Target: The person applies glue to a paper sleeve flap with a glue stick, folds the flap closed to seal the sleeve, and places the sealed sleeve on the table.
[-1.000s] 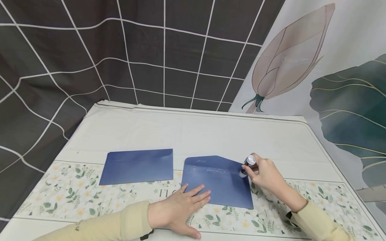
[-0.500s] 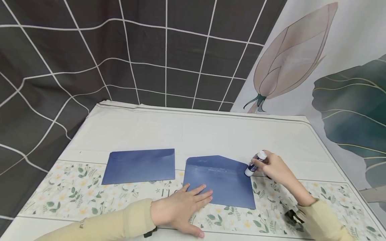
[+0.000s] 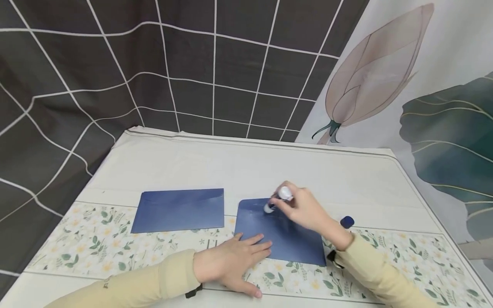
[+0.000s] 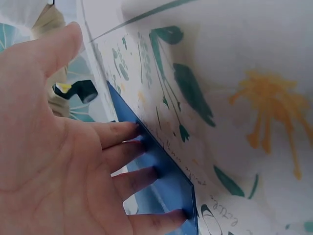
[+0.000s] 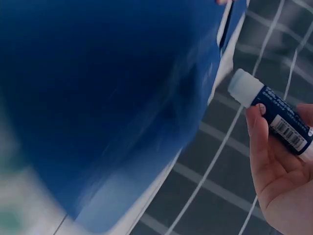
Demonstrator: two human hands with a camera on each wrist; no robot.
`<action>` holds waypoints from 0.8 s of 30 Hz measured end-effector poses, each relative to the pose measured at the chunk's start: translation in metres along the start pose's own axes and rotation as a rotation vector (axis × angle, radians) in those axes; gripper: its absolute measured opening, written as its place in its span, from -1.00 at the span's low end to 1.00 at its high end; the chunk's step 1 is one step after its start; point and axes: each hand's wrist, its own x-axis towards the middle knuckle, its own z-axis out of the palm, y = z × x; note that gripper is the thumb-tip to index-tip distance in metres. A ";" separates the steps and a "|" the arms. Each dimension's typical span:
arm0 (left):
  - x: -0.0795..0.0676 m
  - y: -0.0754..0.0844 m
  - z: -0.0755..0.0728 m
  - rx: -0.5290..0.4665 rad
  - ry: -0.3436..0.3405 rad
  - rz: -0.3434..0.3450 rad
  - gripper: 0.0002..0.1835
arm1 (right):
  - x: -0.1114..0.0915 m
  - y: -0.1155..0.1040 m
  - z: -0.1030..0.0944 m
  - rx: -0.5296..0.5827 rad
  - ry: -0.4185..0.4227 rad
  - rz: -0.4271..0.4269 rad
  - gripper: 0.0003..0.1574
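A blue envelope (image 3: 294,246) lies with its flap spread away from me, a whitish smear along the fold. My left hand (image 3: 233,261) rests flat, straight fingertips on the envelope's near left part; the left wrist view shows those fingers (image 4: 129,178) spread over its edge. My right hand (image 3: 308,210) pinches a glue stick (image 5: 279,117) between thumb and fingers. The stick is tilted, its uncapped white end low over the flap in the head view. Its navy label with a barcode shows in the right wrist view.
Left of the worked envelope lies a second blue envelope (image 3: 179,211), its flap folded down. A dark blue cap (image 3: 347,221) sits beyond my right forearm. The tablecloth (image 3: 185,160) has a floral band; a dark checked curtain (image 3: 185,51) hangs behind.
My right hand has moved the glue stick left from the envelope's right corner to the middle of the flap. The blue cap has come into view. My left hand has stayed put.
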 end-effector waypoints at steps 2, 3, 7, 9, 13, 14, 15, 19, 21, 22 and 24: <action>0.000 0.000 0.000 -0.003 0.009 0.000 -0.06 | 0.011 -0.007 0.015 -0.012 -0.035 -0.062 -0.85; 0.000 0.000 0.000 -0.005 0.012 -0.001 -0.06 | 0.016 -0.009 0.022 -0.023 -0.052 -0.085 -0.84; 0.001 0.000 0.000 0.002 0.023 0.000 -0.07 | 0.030 -0.014 0.042 -0.106 -0.118 -0.144 -0.80; 0.000 0.000 -0.001 0.010 0.028 -0.003 -0.07 | 0.034 -0.016 0.048 -0.142 -0.141 -0.168 -0.79; 0.001 0.002 -0.001 0.038 0.033 -0.011 -0.07 | 0.036 -0.020 0.054 -0.194 -0.169 -0.201 -0.78; 0.001 0.002 0.000 0.042 0.034 -0.013 -0.07 | 0.036 -0.021 0.055 -0.203 -0.175 -0.206 -0.79; 0.001 0.002 0.000 0.048 0.036 -0.014 -0.07 | 0.035 -0.022 0.056 -0.213 -0.177 -0.211 -0.78; 0.001 0.003 0.000 0.060 0.038 -0.022 -0.06 | 0.034 -0.024 0.059 -0.271 -0.170 -0.215 -0.75; 0.001 0.003 0.000 0.066 0.040 -0.024 -0.06 | 0.033 -0.024 0.059 -0.302 -0.154 -0.213 -0.73; 0.001 0.003 0.001 0.067 0.039 -0.026 -0.06 | 0.033 -0.024 0.059 -0.314 -0.147 -0.215 -0.72; 0.001 0.004 0.001 0.071 0.043 -0.029 -0.05 | 0.031 -0.023 0.057 -0.324 -0.142 -0.216 -0.72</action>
